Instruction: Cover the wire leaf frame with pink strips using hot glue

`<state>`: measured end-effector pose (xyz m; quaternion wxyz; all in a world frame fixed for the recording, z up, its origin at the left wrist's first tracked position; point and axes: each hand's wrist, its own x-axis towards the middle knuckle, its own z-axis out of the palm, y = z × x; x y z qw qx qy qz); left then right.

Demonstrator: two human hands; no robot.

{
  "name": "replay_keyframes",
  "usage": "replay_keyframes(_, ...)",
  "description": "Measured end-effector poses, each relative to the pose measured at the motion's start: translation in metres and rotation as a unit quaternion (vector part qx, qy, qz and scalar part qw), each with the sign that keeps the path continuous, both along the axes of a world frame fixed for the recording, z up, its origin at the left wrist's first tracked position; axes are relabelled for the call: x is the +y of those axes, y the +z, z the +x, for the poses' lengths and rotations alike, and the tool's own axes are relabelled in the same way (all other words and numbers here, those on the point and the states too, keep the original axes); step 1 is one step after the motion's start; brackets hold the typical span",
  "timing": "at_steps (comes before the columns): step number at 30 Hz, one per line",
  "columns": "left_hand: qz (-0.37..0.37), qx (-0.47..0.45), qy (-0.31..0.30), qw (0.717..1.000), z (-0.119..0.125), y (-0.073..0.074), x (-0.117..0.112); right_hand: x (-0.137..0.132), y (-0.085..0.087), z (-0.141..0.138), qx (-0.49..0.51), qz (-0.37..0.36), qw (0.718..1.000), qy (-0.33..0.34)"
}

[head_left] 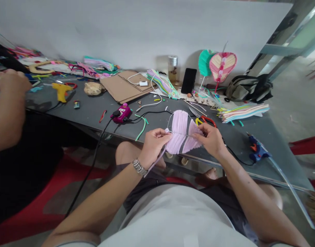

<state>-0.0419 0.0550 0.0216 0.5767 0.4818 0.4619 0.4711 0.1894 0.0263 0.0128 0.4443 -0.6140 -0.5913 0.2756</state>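
Between my hands, over the table's front edge, I hold a pale lilac fan [180, 124] made of side-by-side strips, with a gap showing grey across its middle. My left hand [155, 143] pinches the fan at its left end, where a small light knot or flower sits and a lilac strip hangs down past my watch. My right hand [210, 139] grips the fan's right end between thumb and fingers. Red-handled scissors [208, 120] lie just behind my right hand, partly hidden by it.
A blue glue gun [258, 149] with a long glue stick lies at right. A purple power socket [121, 113] trails a black cable. Finished fans [222, 65], a phone [189, 80] and a jar [173, 68] stand at the back. A co-worker's hand [12, 82] is at far left, near a yellow glue gun [61, 92].
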Motion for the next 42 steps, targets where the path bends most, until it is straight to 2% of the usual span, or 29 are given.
replay_keyframes(5, 0.007, -0.035, 0.002, 0.999, 0.005, 0.001, 0.0, -0.006, -0.007, 0.001, -0.01, 0.015, 1.0, -0.013)
replay_keyframes(12, -0.048, -0.012, -0.031, 0.998, 0.005, -0.005, 0.001, -0.011, -0.013, 0.0, -0.032, 0.022, 0.999, -0.019)
replay_keyframes(19, -0.088, -0.033, -0.039, 0.995, 0.005, -0.013, 0.004, -0.012, -0.019, -0.005, -0.062, 0.046, 0.996, -0.039)
replay_keyframes(21, -0.092, -0.034, -0.035, 0.995, 0.007, -0.018, 0.007, -0.014, -0.02, -0.011, -0.102, 0.092, 0.988, -0.069)
replay_keyframes(24, -0.091, -0.03, -0.028, 0.995, 0.009, -0.025, 0.01, -0.019, -0.02, -0.026, -0.207, 0.216, 0.949, -0.097)
replay_keyframes(27, -0.086, -0.036, -0.033, 0.995, 0.013, -0.029, 0.011, -0.021, -0.021, -0.044, -0.274, 0.276, 0.921, -0.02)
replay_keyframes(30, -0.082, -0.055, -0.039, 0.994, 0.017, -0.032, 0.01, -0.017, -0.026, -0.056, -0.288, 0.265, 0.92, 0.025)
replay_keyframes(38, -0.078, -0.042, -0.03, 0.996, 0.025, -0.04, 0.013, -0.008, -0.042, -0.056, -0.288, 0.256, 0.923, 0.003)
replay_keyframes(42, -0.087, -0.037, -0.035, 0.995, 0.029, -0.042, 0.012, -0.009, -0.045, -0.055, -0.272, 0.223, 0.936, -0.003)
